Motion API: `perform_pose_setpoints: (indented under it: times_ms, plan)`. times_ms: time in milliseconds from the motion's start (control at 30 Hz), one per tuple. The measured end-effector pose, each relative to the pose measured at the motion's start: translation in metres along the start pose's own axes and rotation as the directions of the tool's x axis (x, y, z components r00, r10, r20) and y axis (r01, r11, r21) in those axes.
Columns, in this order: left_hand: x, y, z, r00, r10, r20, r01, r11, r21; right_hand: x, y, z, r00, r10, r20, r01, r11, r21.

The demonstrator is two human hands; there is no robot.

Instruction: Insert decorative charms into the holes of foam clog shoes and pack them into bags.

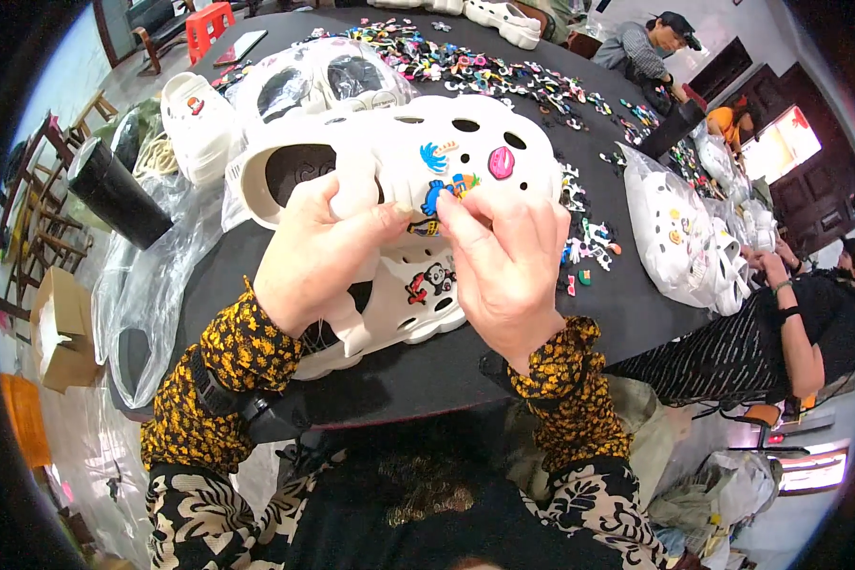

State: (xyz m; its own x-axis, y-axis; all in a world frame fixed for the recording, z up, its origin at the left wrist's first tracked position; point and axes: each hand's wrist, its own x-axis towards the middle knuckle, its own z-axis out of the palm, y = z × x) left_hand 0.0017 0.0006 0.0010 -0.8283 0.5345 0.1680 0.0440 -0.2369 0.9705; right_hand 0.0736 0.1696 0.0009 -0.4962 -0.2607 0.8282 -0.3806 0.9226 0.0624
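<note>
A white foam clog lies sideways before me, its toe to the right. My left hand is closed on its near side, thumb along the upper. My right hand pinches a blue shoe charm against the clog's upper; whether its stem sits in a hole is hidden by the fingers. Beside it are a blue palm-tree charm and a pink lips charm. Under my hands a second white clog carries a panda charm.
Many loose charms are strewn across the black table. A bagged pair of clogs and a single clog lie beyond. A black tumbler stands left. More bagged clogs and other people's hands are at right.
</note>
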Motion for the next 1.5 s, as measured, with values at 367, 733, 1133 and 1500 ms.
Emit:
perform_pose_setpoints:
  times_ms: [367, 733, 1133, 1500]
  plan:
    - [-0.004, 0.005, 0.003, 1.000, 0.009, 0.000, -0.009, 0.995, 0.094, 0.002, -0.004, -0.014, 0.989, -0.002, 0.150, 0.009, 0.999, -0.045]
    - [-0.004, 0.002, 0.002, 1.000, 0.000, 0.023, -0.001, 0.997, 0.075, 0.005, 0.003, -0.001, 0.999, -0.010, 0.042, 0.008, 1.000, 0.030]
    - [-0.006, 0.005, 0.003, 0.998, 0.051, 0.040, -0.058, 0.980, 0.192, 0.002, -0.002, -0.008, 0.985, -0.118, 0.123, 0.133, 0.983, -0.126]
    - [-0.007, 0.007, 0.005, 0.996, 0.091, 0.014, -0.091, 0.963, 0.253, 0.003, -0.008, -0.015, 0.950, -0.139, 0.279, 0.194, 0.965, -0.179]
